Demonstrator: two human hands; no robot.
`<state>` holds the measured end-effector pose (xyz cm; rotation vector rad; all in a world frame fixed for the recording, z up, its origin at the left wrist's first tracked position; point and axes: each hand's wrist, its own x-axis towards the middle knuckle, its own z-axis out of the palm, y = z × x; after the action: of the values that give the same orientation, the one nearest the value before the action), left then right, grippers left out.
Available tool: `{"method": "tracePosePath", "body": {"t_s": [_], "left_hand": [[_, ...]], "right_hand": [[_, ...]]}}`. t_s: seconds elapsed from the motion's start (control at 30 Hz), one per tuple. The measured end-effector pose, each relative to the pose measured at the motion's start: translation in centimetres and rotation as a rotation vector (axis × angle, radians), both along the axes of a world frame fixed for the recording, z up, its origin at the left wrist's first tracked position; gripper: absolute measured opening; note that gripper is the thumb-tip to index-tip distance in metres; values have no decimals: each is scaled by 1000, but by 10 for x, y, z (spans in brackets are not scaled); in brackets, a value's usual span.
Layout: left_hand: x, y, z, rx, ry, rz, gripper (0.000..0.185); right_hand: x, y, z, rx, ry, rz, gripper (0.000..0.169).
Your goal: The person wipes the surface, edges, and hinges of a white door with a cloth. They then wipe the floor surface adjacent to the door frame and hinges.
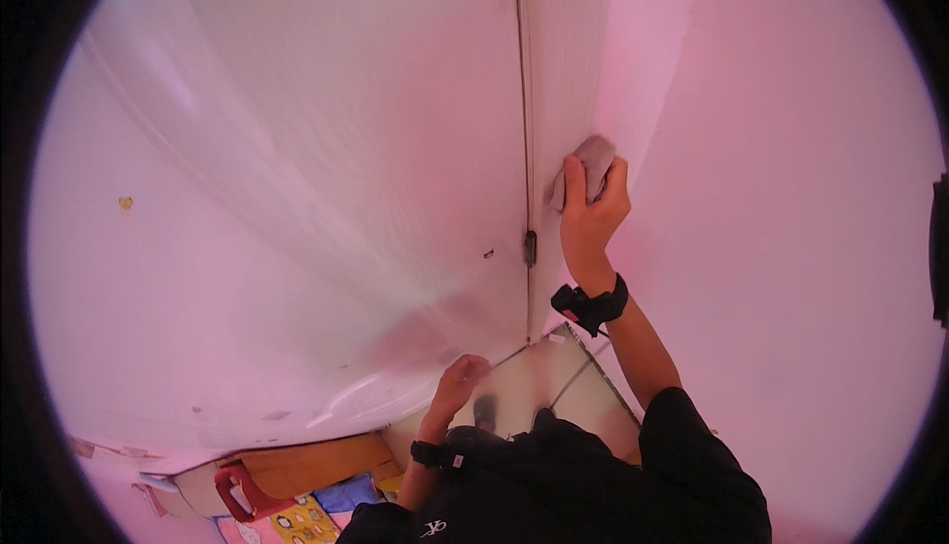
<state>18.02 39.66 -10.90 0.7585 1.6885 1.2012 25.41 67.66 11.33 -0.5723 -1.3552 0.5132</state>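
Note:
My right hand grips a folded grey cloth and holds it against the pale wood-grain door frame, near the corner with the pink-lit wall. To its left runs the edge of a large pale door, with a dark metal hinge low on the gap. My left hand is lower down near the bottom of the door, with its fingers loosely curled and no object visible in it. Whether its fingertips touch the door, I cannot tell. Black straps with devices are on both wrists.
A tiled floor lies below, with my dark shoes on it and a thin dark cable across it. At the lower left are a wooden board, a red plastic object with a handle and patterned fabric. The wall rises close on the right.

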Motion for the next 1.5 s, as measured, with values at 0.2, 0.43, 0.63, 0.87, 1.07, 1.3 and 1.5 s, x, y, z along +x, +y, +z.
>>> {"method": "tracePosePath", "body": {"t_s": [0.2,0.43,0.63,0.87,1.07,1.3,1.5], "left_hand": [[22,-27,-9,4,24,151,15],[34,-51,-18,8,-85,265,15],[14,-62,-18,60,-34,272,14],[-14,-83,-20,59,-12,158,14],[-21,-76,-23,12,-122,108,14],[-16,-50,5,-42,-136,22,19],[21,-10,20,-40,-108,-260,21]], "right_hand": [[-8,6,69,444,12,0,45],[-3,22,8,887,-352,-246,44],[35,18,-79,831,-733,-19,43],[2,6,1,756,-436,-140,42],[34,33,-135,743,-746,-22,32],[40,16,-74,581,-923,256,23],[43,28,-64,763,-1069,347,32]]}}
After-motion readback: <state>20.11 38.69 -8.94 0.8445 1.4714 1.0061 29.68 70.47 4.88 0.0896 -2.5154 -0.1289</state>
